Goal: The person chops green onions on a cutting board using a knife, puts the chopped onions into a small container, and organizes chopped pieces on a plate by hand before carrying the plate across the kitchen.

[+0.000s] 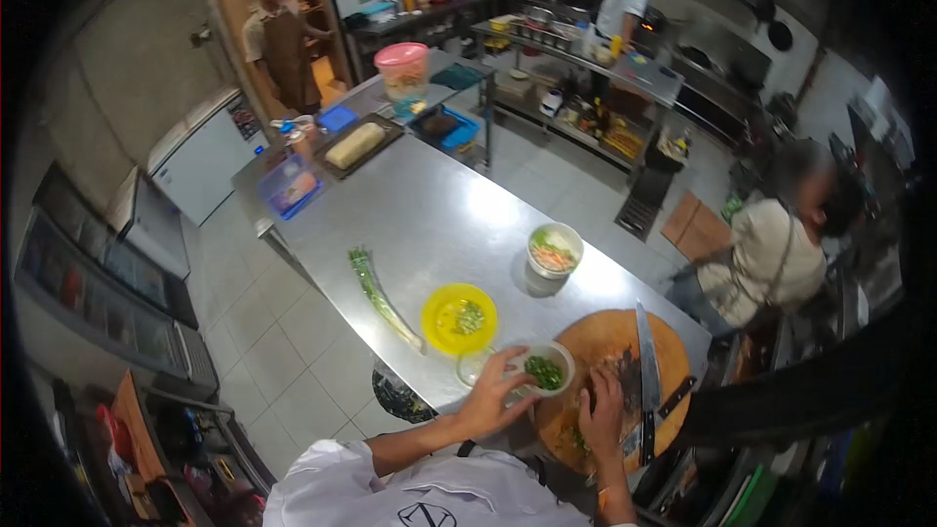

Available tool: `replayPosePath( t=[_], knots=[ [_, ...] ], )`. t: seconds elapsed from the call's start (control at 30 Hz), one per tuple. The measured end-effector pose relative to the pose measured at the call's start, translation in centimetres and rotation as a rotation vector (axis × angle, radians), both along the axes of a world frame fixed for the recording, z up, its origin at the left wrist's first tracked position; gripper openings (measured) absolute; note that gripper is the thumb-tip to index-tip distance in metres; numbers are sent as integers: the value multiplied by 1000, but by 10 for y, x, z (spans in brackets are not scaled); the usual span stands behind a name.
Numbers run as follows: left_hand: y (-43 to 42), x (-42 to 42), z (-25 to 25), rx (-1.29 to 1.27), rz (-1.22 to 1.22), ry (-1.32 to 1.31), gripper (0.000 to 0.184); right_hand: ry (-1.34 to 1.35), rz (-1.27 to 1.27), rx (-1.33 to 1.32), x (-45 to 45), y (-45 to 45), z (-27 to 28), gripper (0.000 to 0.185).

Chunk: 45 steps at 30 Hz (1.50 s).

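Container [560, 351], round, pale and see-through, one. Location: at the left edge of the board in this view, between the two hands; whether it rests on the board or is held just above cannot be told. Long axis: none, being round; mouth faces upward, exact tilt unclear. Contents: chopped greens [543, 373], dark, heaped.

Left hand [498, 388]: nearer of the two, touching the container. Fingers part-spread and bent about its left side and rim, with the container in their hold. The container lies to this hand's right.

Right hand [601, 408]: palm down over the board, fingers loosely bent, between container and knives. The container lies to its left, apart from it. Anything under the fingertips is hidden; cannot tell whether they pinch something.

Cutting board [593, 330]: round, wooden, with dark scraps on its surface.

Long knife [647, 361]: on the board, right of the right hand; long axis runs away from the person, tip far, handle near.

Second knife [677, 394]: beside it, set slantwise, handle far and to the right.

Yellow plate [432, 337]: left of the container, holding pale chopped pieces.

Spring onions [381, 299]: farther left, lying lengthwise, on the metal table [459, 210].
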State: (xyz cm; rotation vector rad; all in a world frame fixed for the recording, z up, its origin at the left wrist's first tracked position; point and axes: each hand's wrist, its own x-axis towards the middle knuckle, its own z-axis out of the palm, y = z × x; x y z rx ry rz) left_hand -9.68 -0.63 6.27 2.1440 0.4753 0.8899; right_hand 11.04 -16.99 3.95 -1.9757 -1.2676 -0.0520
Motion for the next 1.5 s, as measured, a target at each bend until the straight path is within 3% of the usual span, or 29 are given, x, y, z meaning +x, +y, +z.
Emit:
replayPosePath(
  t=[0.1,0.17,0.3,0.37,0.53,0.6,0.8,0.93,1.0,1.03,1.1,1.23,1.27,1.4,1.5],
  knots=[
    [-5,2,5,8,-24,-5,31,-90,98,-84,0,-8,-16,27],
    [-6,1,6,1,-9,-25,30,153,117,-461,0,-28,-11,35],
    [-10,-2,4,25,-7,2,30,171,67,-360,11,-51,-14,43],
    [-14,-3,2,18,-14,3,30,9,-83,-150,12,-47,-8,45],
    [-16,1,4,5,-83,-16,33,61,-128,-267,-7,-49,-8,43],
    [-17,4,3,1,-88,-23,33,190,-20,-424,-14,-57,7,46],
    [-20,15,-8,37,-129,-30,32,23,-231,-250,-3,-59,-17,57],
    [-23,29,-14,53,-188,-69,29,-7,-191,-305,-20,-59,-24,59],
    [-24,39,-24,2,-203,-111,29,183,-182,-399,-35,-57,-12,64],
    [-24,43,-30,-39,-257,-148,29,168,-118,-414,-38,-57,-20,64],
    [-28,55,-39,8,-202,-158,30,-1,-220,-241,-45,-60,-34,63],
    [-37,68,-49,18,-224,-191,31,-305,-373,-238,-58,-52,-71,80],
    [-39,71,-51,25,-193,-223,33,-282,-374,-211,-58,-50,-75,88],
    [-45,73,-59,-58,-224,-257,33,-197,-396,-399,-52,-46,-77,89],
    [-45,67,-60,-83,-227,-235,32,-425,-436,-292,-55,-44,-85,89]
  ],
)
